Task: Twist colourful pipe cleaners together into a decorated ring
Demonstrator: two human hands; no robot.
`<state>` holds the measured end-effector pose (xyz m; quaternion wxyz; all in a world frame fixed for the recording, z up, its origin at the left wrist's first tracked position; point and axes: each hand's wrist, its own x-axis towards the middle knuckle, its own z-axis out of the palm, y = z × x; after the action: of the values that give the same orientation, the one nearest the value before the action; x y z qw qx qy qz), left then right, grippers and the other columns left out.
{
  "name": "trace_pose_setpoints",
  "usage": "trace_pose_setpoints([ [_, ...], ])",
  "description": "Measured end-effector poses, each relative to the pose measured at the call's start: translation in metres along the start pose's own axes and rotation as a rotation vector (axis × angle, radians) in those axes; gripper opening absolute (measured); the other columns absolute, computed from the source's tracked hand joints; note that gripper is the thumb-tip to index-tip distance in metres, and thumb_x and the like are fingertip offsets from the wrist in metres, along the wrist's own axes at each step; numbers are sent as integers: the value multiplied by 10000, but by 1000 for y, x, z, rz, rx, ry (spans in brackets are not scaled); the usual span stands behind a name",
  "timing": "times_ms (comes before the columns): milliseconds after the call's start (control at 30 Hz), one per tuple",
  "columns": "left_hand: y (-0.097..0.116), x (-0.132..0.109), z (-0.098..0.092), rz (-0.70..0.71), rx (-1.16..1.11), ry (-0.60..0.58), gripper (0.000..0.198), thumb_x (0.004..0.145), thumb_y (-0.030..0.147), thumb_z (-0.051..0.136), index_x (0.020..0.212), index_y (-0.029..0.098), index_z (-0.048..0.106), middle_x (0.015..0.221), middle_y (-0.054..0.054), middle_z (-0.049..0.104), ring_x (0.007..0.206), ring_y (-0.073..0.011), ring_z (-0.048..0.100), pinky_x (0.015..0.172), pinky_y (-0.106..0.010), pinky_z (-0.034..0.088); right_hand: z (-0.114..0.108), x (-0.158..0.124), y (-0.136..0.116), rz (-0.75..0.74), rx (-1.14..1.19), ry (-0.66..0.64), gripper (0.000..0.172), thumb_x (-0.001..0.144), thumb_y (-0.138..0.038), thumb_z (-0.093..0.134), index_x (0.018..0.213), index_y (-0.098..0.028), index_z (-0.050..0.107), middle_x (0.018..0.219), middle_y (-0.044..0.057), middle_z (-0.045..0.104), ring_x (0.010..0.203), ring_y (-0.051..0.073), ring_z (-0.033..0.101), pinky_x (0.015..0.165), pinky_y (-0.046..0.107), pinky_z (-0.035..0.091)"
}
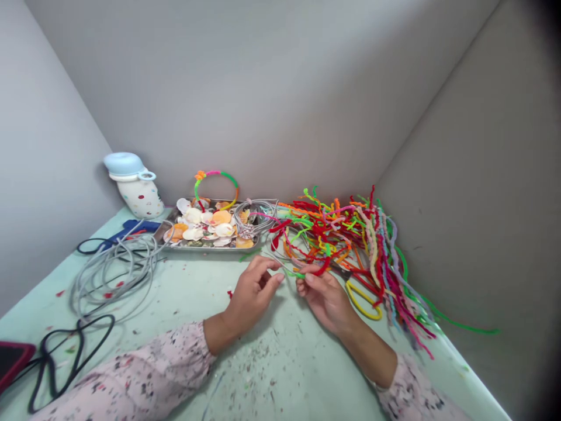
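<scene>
The short green fuzzy strip (300, 275) sits at the centre of the work, in the right hand (322, 292), whose thumb and fingers are closed on it from about four o'clock. A thin grey wire (287, 269) runs off from that pinch towards eleven o'clock. At about eight o'clock the left hand (258, 289) is curled and partly open, a small gap between thumb and forefinger; whether it touches the wire I cannot tell. The step looks like joining strip to wire, so a firm pinch near the meeting point, with the wire drawn lightly taut, should serve best. Snagging seems likeliest at one to two o'clock, where the strip pile (377, 234) crowds close. The scissors (356, 302) lie near, at four; the shell tray (205, 249) at ten.
</scene>
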<state>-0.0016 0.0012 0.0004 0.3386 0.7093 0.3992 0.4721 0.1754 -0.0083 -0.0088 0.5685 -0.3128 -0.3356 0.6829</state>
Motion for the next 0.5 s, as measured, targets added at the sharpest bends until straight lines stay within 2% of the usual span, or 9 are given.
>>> trace_pose_setpoints([
  [133,2,-2,1,-8,-50,-112,196,865,305,560,970,160,641,896,-38,534,661,-93,504,607,-220,417,4,-2,1,13,-42,-35,146,685,-265,755,798,-190,701,674,-5,650,625,87,564,601,201,445],
  [233,2,-2,2,-31,-100,-113,197,853,314,580,936,152,656,900,-46,555,680,-100,514,607,-220,413,3,-2,2,22,-55,-49,150,681,-259,757,804,-190,703,680,-9,648,629,87,565,611,208,446],
  [367,0,-2,2,-33,-177,-113,187,847,312,592,833,138,659,829,-49,586,779,-140,550,698,-246,430,1,-4,3,41,-62,-94,143,695,-254,747,816,-192,702,695,-4,659,632,87,573,620,211,444],
  [500,1,-1,2,-27,-241,-136,199,860,311,571,819,128,638,830,-52,589,793,-147,558,735,-264,432,-1,-4,4,59,-63,-140,121,712,-240,730,818,-190,701,714,-1,667,638,84,580,629,206,441],
])
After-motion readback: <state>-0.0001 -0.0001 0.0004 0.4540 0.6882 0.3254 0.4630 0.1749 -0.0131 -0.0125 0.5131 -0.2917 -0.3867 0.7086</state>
